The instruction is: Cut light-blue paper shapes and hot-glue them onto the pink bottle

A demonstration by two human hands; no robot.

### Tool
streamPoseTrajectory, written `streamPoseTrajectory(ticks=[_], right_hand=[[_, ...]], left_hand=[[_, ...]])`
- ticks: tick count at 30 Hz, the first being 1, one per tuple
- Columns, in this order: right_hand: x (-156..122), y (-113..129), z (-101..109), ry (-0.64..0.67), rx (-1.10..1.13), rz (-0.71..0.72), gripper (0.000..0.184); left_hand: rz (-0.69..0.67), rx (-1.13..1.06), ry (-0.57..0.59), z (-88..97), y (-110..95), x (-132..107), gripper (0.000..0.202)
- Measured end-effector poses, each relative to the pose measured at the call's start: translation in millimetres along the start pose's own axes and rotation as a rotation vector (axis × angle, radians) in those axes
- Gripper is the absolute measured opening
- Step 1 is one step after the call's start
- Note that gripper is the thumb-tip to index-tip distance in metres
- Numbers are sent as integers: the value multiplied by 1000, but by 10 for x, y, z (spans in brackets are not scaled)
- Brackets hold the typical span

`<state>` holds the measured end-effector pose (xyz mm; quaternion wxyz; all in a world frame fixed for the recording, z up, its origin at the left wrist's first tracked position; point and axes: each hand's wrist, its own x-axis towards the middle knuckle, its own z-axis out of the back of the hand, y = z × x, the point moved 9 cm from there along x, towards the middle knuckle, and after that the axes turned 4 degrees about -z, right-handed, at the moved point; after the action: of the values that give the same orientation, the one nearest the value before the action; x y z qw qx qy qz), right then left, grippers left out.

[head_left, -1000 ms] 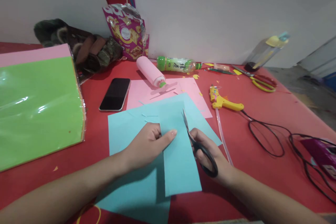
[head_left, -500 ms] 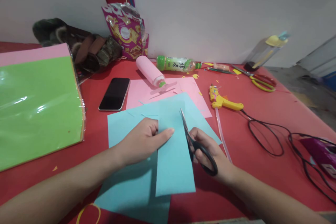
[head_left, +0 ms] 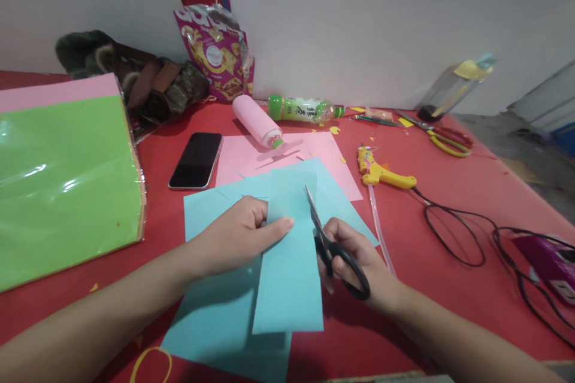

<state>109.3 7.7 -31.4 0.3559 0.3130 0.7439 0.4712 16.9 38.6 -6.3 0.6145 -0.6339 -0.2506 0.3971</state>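
Observation:
My left hand (head_left: 240, 233) pinches a light blue paper strip (head_left: 290, 275) by its left edge, thumb on top, holding it above a larger light blue sheet (head_left: 211, 317) on the red table (head_left: 449, 203). My right hand (head_left: 359, 260) grips black-handled scissors (head_left: 335, 248), whose blades point up and away along the strip's right edge. A pink sheet (head_left: 287, 158) lies just beyond the blue paper.
A black phone (head_left: 196, 160), a pink roll (head_left: 257, 121) and a green bottle (head_left: 305, 110) lie behind the paper. To the right are a yellow glue gun (head_left: 381, 172) with black cable (head_left: 453, 233) and yellow-red scissors (head_left: 447, 139). A green wrapped paper stack (head_left: 63, 179) lies left.
The blue strip has slid left and toward me with my left hand. The scissors followed slightly left along its right edge.

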Motion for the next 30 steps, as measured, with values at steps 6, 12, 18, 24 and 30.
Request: streamPoseTrajectory(ticks=[6, 12, 18, 24, 30], right_hand=[[5, -16, -27, 48, 50, 17, 40], [3, -8, -79, 98, 76, 33, 40], [-6, 59, -135, 150, 26, 76, 40], [-3, 65, -151, 161, 10, 69, 40], [-8, 93, -169, 171, -4, 70, 39]], left_hand=[[59, 144, 28, 80, 30, -20, 31], [43, 241, 20, 124, 37, -28, 35], [31, 247, 106, 48, 27, -26, 35], [-6, 302, 133, 33, -9, -12, 38], [22, 284, 152, 5, 13, -31, 36]])
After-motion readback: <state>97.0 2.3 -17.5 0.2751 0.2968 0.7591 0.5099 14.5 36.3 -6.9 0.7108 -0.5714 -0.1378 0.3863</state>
